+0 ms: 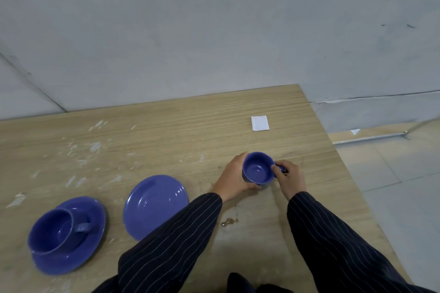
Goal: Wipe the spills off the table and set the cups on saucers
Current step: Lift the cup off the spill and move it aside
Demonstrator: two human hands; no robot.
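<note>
A blue cup [258, 170] stands upright on the wooden table [181, 126], right of centre. My left hand [234, 175] wraps around its left side. My right hand [289, 177] pinches its handle on the right. An empty blue saucer [154, 204] lies to the left of the held cup, partly covered by my left sleeve. Further left, a second blue cup [53, 231] sits on another blue saucer [78, 252]. A small brownish spill [228, 221] marks the table between my forearms. A folded white tissue [260, 123] lies beyond the held cup.
White paint flecks [95, 147] scatter over the table's left half. The table's right edge runs diagonally close to my right arm, with tiled floor [392, 185] beyond it. A grey wall [214, 31] stands right behind the table.
</note>
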